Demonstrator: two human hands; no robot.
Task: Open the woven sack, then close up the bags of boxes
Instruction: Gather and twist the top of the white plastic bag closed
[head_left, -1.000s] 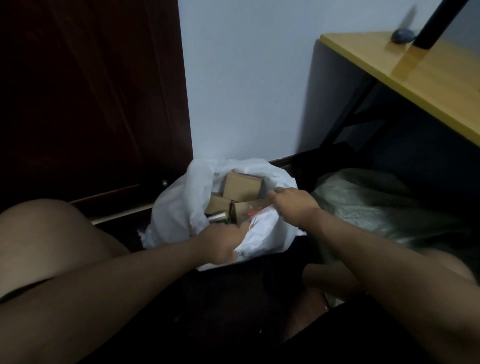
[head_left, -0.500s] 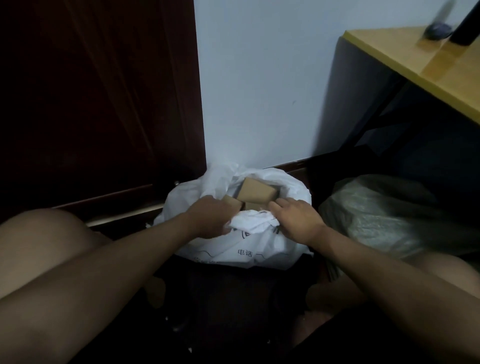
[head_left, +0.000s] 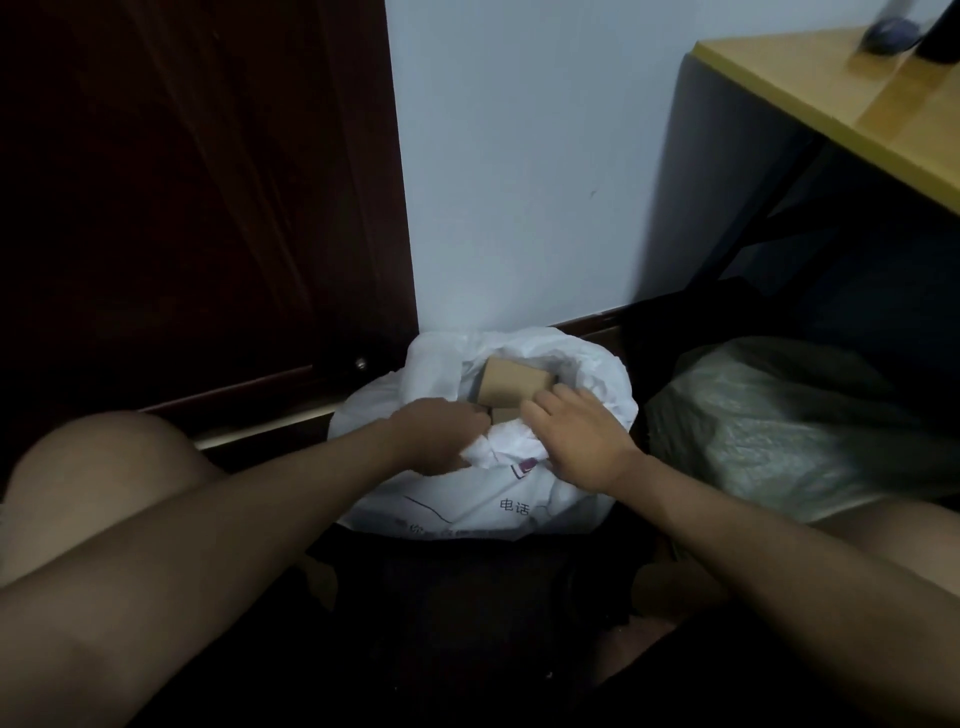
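A white plastic bag (head_left: 498, 506) with printed characters stands on the dark floor against the wall. Its mouth gapes at the top, and brown cardboard boxes (head_left: 511, 383) show inside. My left hand (head_left: 441, 434) grips the bunched near rim of the bag at the left. My right hand (head_left: 576, 439) lies on the near rim at the right, fingers curled over the plastic toward the boxes. To the right lies a greyish woven sack (head_left: 779, 426), bulging and apart from both hands.
A dark wooden door (head_left: 197, 197) fills the left. A pale wall (head_left: 519, 171) rises behind the bag. A yellow tabletop (head_left: 852, 104) with dark legs juts in at the upper right, above the sack. My bare knee (head_left: 98, 478) is at the left.
My left hand rose from the bag's lower front to its near rim and bunched the plastic. The right hand shifted in beside it. Fewer boxes show.
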